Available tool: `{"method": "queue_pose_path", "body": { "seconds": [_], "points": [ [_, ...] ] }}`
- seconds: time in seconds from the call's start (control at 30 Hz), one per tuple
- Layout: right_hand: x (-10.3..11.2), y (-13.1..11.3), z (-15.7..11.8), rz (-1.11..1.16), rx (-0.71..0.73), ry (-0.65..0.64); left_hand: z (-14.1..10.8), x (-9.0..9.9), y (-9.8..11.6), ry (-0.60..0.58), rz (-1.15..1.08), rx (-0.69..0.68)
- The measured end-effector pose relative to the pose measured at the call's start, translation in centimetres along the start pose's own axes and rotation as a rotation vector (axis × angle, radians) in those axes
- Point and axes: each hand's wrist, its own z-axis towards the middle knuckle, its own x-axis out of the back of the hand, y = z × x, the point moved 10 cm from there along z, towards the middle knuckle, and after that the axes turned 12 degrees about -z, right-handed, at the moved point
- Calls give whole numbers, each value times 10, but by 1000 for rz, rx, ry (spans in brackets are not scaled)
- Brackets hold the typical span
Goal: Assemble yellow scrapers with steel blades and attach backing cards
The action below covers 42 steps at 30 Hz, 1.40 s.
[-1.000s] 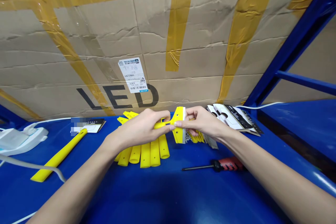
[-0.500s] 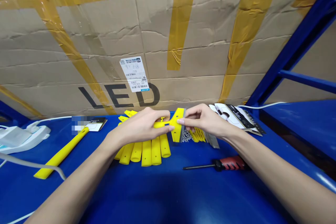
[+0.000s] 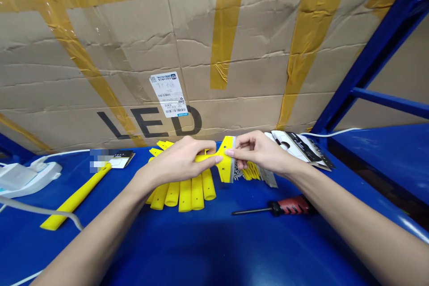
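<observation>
Since a second ago, the right hand's [image 3: 263, 152] thumb has slid up and toward the outer edge of the yellow scraper head [image 3: 228, 167], while the left hand [image 3: 182, 158] has kept its grip. The scraper head is held up between the two hands, above the blue tabletop [image 3: 214, 250]. The left thumb and fingers are clamped on its narrow stem; the right thumb and forefinger pinch its right edge, beside a grey strip [image 3: 232, 173]. Just left of the scraper head and below lie yellow handles [image 3: 185, 196], fanned out; just right of it are small screws [image 3: 237, 173], yellow pieces [image 3: 250, 172] and flat grey pieces [image 3: 271, 180]. Nearer the person than the scraper head, to its right, lies a red-and-black screwdriver [image 3: 291, 206]. Printed cards [image 3: 298, 147] lie farther right of it; behind it stands a taped cardboard box [image 3: 261, 67].
</observation>
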Motion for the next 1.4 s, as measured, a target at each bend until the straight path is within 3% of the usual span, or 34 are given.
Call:
{"method": "queue_pose_path", "body": {
  "seconds": [0.23,0.4,0.57,1.4],
  "points": [
    [10,13,-1,-158,-132,-36,0,1,-12,-19,37,68],
    [10,16,-8,-739,-163,-140,0,0,-24,-65,45,140],
    [-1,18,-10,-958,-186,-68,0,-2,-25,-88,35,161],
    [-17,9,-8,-1142,-32,-72,-2,-6,-25,-141,-11,143]
  ]
}}
